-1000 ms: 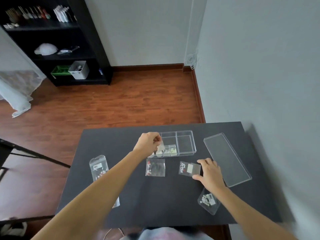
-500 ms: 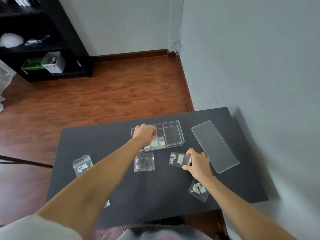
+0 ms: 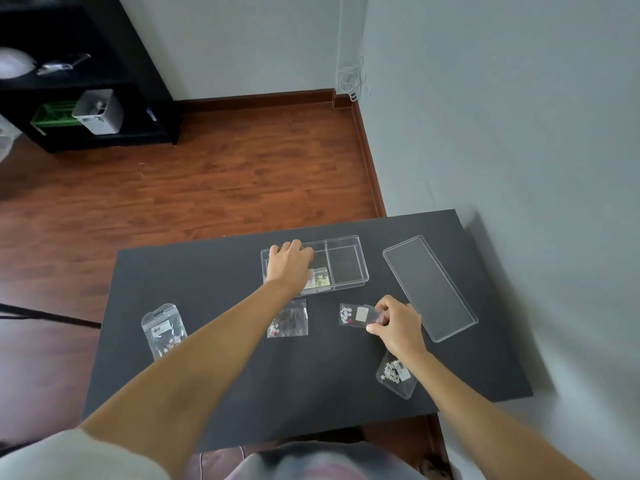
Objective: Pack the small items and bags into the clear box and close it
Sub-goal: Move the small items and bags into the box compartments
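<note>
A clear box (image 3: 346,263) with a divider stands open on the black table (image 3: 225,393). My left hand (image 3: 289,263) rests palm down inside its left part, fingers spread flat, beside a small bag of greenish bits (image 3: 320,277). My right hand (image 3: 398,323) pinches the right edge of a small clear bag with white flowers (image 3: 355,315) just in front of the box. Another flat bag (image 3: 288,318) lies below the box. A hang-hole bag (image 3: 162,329) lies at the left, partly under my forearm. One more bag (image 3: 396,374) lies under my right wrist.
The box's clear lid (image 3: 429,287) lies flat to the right of the box, near the grey wall. The table's far edge borders a wooden floor. A black shelf (image 3: 86,81) with a white bin stands at the back left.
My left hand has gone from hovering at the box's front edge to lying flat inside its left part. My right hand has closed its fingers on the flower bag's edge.
</note>
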